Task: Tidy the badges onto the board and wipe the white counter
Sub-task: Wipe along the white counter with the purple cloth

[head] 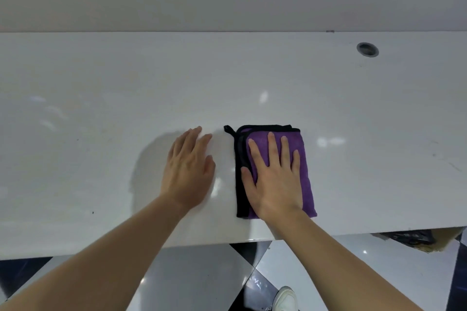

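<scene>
A folded purple cloth (304, 159) with black edging and a small black loop lies on the white counter (126, 88) near its front edge. My right hand (271, 174) rests flat on top of the cloth, fingers spread, pressing it down. My left hand (188, 166) lies flat on the bare counter just left of the cloth, fingers together, holding nothing. No badges or board are in view.
A round grommet hole (367, 49) sits in the counter at the back right, near the wall. Below the front edge are a black-and-white tiled floor, a white shoe (285, 299) and a dark bag on cardboard (414, 238) at right.
</scene>
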{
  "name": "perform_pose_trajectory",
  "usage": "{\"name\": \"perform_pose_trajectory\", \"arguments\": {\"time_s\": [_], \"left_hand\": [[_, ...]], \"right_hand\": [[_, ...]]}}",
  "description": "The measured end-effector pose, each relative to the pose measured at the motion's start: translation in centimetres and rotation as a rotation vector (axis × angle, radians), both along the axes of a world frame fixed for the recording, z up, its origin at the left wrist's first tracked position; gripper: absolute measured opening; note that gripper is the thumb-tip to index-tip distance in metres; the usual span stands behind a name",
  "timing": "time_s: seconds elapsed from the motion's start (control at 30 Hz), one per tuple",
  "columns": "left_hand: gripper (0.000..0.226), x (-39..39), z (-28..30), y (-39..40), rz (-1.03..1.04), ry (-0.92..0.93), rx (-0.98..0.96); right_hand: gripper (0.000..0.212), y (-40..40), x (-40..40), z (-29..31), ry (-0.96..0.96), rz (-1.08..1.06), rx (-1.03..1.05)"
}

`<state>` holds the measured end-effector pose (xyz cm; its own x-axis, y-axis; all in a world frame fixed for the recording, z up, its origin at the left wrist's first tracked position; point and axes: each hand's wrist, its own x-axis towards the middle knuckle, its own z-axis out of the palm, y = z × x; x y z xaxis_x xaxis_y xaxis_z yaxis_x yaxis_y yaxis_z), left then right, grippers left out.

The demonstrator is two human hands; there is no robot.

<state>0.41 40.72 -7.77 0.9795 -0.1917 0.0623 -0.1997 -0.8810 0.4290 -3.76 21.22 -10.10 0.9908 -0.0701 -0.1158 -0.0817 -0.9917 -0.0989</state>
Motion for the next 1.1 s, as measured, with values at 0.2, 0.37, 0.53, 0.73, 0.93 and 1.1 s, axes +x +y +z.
{"name": "perform_pose_trajectory", "arguments": {"time_s": [0.2, 0.37, 0.53, 0.73, 0.93, 1.1], "left_hand": [[0.053, 3.8, -0.6, 6.3, 0.065, 0.052, 0.107], [0.055, 6.0, -0.7, 9.6, 0.090, 0.077, 0.156], [0.056, 6.8, -1.0, 10.7, 0.049, 0.078, 0.181], [0.063, 9.8, -1.1, 12.1, 0.046, 0.054, 0.212], [0.064, 14.0, -0.9, 13.6, 0.085, 0.084, 0.220], [0.064, 17.9, -1.1, 14.6, 0.112, 0.089, 0.237]], "right_hand": [[0.070, 1.9, 2.9, 0.3, 0.007, 0.005, -0.022], [0.069, 2.5, 5.4, 0.6, -0.004, -0.010, -0.013], [0.070, 3.1, 7.6, 0.7, -0.002, -0.019, -0.039], [0.069, 3.6, 10.9, 0.7, -0.012, -0.003, -0.049], [0.067, 4.6, 15.0, 0.6, -0.014, 0.034, -0.044], [0.063, 5.6, 18.7, 0.5, -0.032, 0.061, -0.012]]}}
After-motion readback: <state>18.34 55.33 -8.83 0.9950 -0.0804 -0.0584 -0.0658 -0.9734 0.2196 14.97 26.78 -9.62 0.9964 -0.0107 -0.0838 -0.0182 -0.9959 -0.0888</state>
